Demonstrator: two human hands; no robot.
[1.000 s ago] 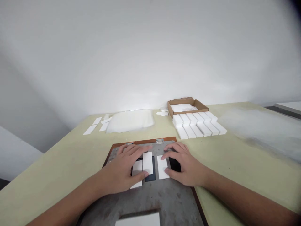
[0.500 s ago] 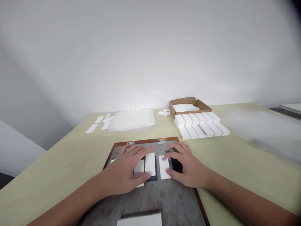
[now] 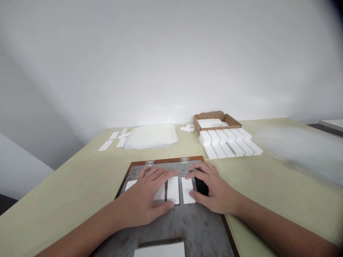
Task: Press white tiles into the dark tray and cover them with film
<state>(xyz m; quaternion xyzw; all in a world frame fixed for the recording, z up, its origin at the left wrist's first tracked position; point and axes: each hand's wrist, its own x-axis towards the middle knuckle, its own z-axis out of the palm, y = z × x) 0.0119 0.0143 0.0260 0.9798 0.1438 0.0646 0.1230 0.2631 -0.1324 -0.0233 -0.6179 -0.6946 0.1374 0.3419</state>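
My left hand (image 3: 146, 194) lies over the left part of a grey metal plate (image 3: 171, 228), fingers spread. Its thumb touches the lower edge of a white rectangular piece (image 3: 173, 190) lying flat in a dark-edged slot, and its index finger reaches past the upper edge. Partly hidden beneath the hand are other white pieces (image 3: 160, 196). On the right, my right hand (image 3: 210, 185) has its index finger and thumb closed on another white piece (image 3: 187, 190). A dark opening (image 3: 200, 186) shows under that hand's curve.
The plate sits on a brown hinged board (image 3: 167, 159). A white sheet (image 3: 184, 250) lies at its near edge. Stacked white blocks (image 3: 227, 142) stand before a cardboard box (image 3: 234, 121). Loose white strips (image 3: 105, 145) and a translucent bag (image 3: 151, 136) lie at the back left.
The white piece under my left hand has gone from slightly askew to flat in its slot. My left thumb has shifted a little down and right; my right hand has barely moved.
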